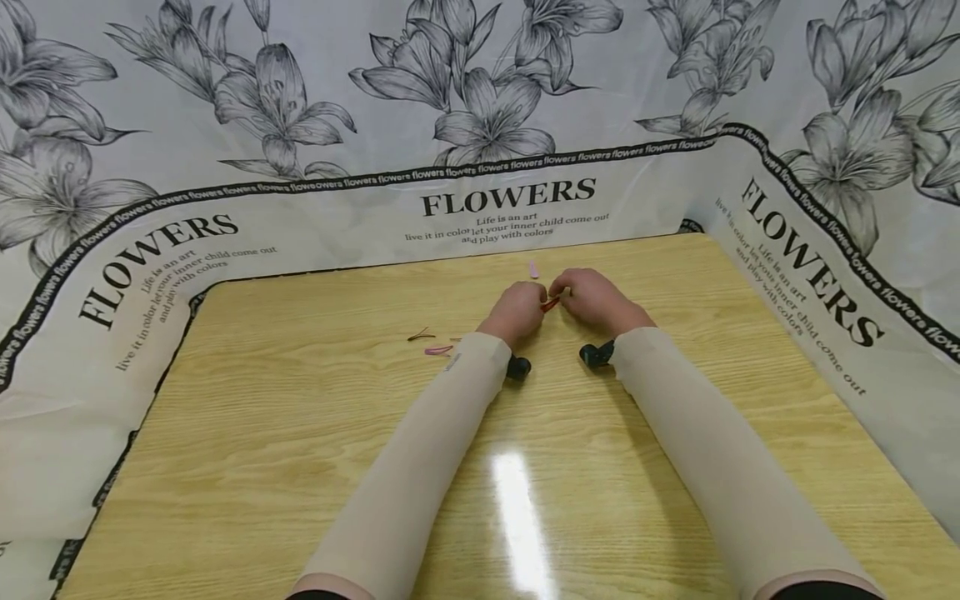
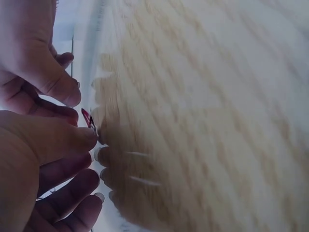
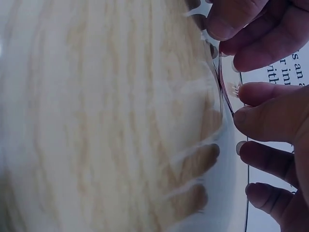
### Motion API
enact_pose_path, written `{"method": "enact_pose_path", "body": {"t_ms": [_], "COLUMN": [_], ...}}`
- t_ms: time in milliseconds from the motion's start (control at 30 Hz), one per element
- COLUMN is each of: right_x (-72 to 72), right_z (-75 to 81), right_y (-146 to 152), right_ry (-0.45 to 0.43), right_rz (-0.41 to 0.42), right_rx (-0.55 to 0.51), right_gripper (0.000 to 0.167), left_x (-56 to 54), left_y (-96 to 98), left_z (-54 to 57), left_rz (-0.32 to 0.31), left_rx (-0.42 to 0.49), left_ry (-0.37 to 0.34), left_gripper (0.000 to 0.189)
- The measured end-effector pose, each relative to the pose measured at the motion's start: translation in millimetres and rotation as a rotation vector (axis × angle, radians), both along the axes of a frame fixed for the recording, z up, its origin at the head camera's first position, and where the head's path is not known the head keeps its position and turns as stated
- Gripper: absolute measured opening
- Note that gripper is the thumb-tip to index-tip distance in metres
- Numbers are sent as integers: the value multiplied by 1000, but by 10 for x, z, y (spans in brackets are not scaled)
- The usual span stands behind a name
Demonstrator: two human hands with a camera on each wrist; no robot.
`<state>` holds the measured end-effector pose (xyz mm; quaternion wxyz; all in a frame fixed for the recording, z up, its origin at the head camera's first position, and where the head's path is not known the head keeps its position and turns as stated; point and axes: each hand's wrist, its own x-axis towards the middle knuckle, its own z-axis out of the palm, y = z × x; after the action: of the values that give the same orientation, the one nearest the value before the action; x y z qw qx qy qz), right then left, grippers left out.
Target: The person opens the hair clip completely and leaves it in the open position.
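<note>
A red hair clip (image 1: 551, 304) is held between both hands above the far part of the table. My left hand (image 1: 517, 310) pinches one end between thumb and fingertips. At the other end, the thumb and forefinger of my right hand (image 1: 596, 300) grip it. The right wrist view shows the slim red clip (image 3: 221, 79) spanning the gap between the hands, its thin strips slightly apart. In the left wrist view only a short piece of the clip (image 2: 87, 117) shows beside the left thumb.
A pink clip (image 1: 534, 269) lies beyond the hands. Left of the left forearm lie another pink clip (image 1: 438, 351) and a dark, thin clip (image 1: 421, 335); the sleeve partly covers something beside them. Flower-printed cloth (image 1: 510, 204) borders the wooden table (image 1: 300, 433) at the back and sides.
</note>
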<state>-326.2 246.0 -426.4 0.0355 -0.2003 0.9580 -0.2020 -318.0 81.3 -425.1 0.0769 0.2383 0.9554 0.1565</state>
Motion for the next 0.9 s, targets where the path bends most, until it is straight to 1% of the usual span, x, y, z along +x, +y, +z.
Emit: {"method": "enact_pose_path", "body": {"t_ms": [133, 267, 500, 733, 900], "right_x": [-7, -24, -26, 9, 17], "right_z": [0, -39, -59, -48, -71], "right_y": [-8, 3, 8, 10, 32], "right_ry": [5, 19, 32, 41, 30], "right_rz": [10, 28, 38, 40, 45], "right_rx": [6, 12, 35, 56, 37], "right_gripper": [27, 26, 23, 19, 20], "left_x": [0, -5, -17, -43, -46], "left_y": [23, 37, 44, 54, 55], "left_z": [3, -7, -38, -86, -90], "left_rz": [-7, -11, -14, -12, -8], "left_rx": [-33, -41, -50, -55, -66], "left_ry": [17, 43, 73, 80, 75], "left_gripper": [23, 19, 22, 23, 24]}}
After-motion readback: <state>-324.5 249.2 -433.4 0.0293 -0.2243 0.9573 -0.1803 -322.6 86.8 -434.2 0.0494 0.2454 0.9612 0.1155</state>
